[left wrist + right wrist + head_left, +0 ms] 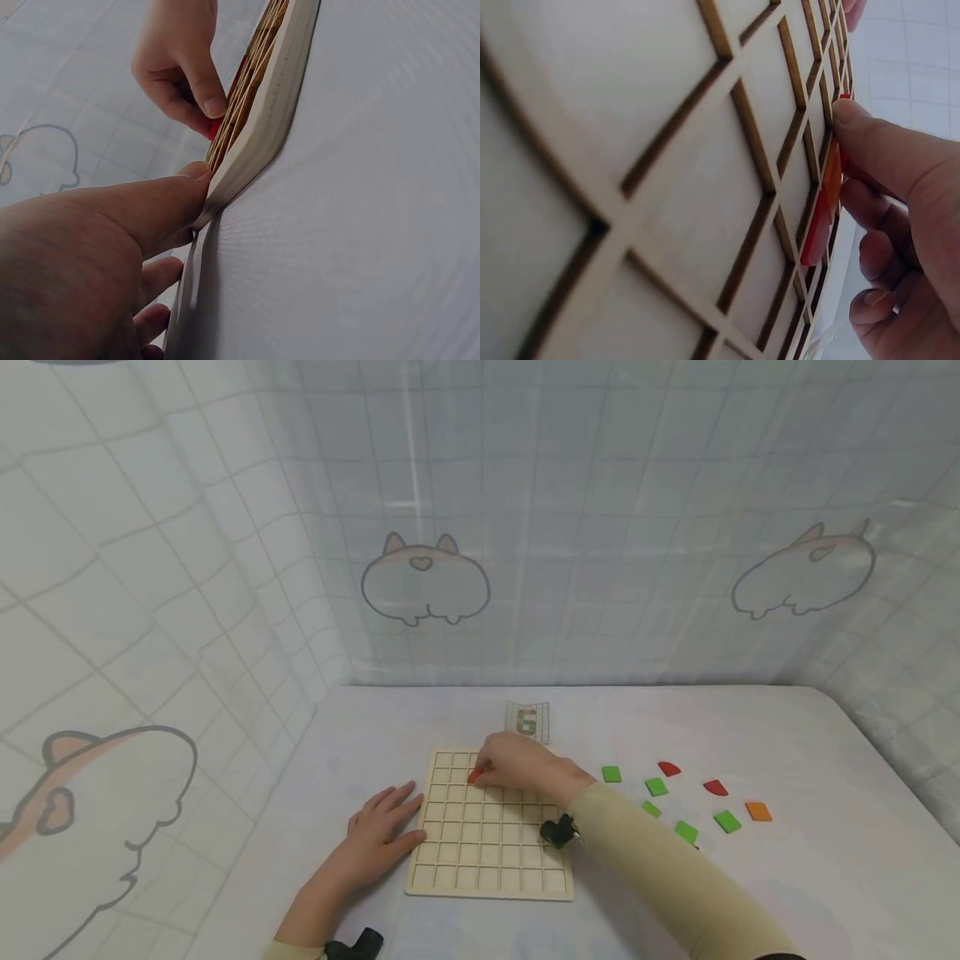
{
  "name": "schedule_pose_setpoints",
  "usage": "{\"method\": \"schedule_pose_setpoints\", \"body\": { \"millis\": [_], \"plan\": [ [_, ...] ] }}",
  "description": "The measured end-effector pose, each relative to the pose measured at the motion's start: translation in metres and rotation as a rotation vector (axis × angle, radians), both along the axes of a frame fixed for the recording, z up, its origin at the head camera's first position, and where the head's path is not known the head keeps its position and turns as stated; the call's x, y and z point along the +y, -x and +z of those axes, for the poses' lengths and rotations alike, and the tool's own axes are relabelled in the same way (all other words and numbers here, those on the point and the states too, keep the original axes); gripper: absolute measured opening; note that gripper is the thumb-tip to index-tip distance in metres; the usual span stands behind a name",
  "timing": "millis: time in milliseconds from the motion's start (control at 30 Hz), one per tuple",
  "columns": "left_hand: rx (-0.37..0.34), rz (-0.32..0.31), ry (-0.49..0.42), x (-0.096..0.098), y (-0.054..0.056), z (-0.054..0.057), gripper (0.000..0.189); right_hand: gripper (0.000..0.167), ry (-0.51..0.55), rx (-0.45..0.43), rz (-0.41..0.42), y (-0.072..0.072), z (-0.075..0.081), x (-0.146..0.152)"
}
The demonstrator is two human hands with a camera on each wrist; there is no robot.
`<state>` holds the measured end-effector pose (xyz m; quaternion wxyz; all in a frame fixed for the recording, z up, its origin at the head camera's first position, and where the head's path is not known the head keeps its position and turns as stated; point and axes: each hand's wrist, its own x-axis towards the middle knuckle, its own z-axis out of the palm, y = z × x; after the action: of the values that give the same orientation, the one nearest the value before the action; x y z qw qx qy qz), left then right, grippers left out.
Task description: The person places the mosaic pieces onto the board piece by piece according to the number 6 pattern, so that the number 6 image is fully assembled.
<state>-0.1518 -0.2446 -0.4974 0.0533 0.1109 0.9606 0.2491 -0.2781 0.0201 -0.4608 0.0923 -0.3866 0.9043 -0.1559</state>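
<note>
A pale wooden grid board (pixel 480 860) lies on the white table. Over one of its upper cells, my right hand (pixel 517 764) pinches a red quarter-circle tile (pixel 474 776) between thumb and fingers. In the right wrist view, an orange tile (pixel 832 180) and another red tile (pixel 817 234) sit in the grid beside that hand; from the head view the hand hides them. My left hand (pixel 378 831) rests at the board's left side with fingers spread, and its thumb (pixel 172 202) touches the board's edge.
Right of the board lie several loose tiles: green squares (pixel 612 774), red quarter-circles (pixel 716 787) and an orange square (pixel 758 811). A small printed pattern sheet (pixel 537 718) lies behind the board. Grid-patterned curtains (pixel 600 543) stand behind and beside the table.
</note>
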Motion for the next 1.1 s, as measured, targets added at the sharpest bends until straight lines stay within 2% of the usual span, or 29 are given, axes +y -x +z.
{"method": "schedule_pose_setpoints", "body": {
  "millis": [133,400,800,1100],
  "plan": [
    [-0.003,-0.005,0.005,-0.0001,0.0005,-0.0008,0.065,0.019,0.003,-0.036,-0.035,-0.0003,0.0024,-0.0009],
    [-0.01,-0.008,-0.009,-0.0016,0.0008,-0.0027,0.065,0.019,-0.005,-0.054,-0.034,-0.0009,0.0046,-0.0037],
    [-0.005,-0.008,-0.007,-0.0022,0.0018,-0.0049,0.066,0.018,-0.02,-0.041,-0.043,-0.0015,0.0037,-0.0032],
    [-0.012,-0.002,-0.008,-0.0007,0.0011,-0.0018,0.066,0.018,-0.002,-0.039,-0.049,-0.0031,0.0016,0.0005]
  ]
}}
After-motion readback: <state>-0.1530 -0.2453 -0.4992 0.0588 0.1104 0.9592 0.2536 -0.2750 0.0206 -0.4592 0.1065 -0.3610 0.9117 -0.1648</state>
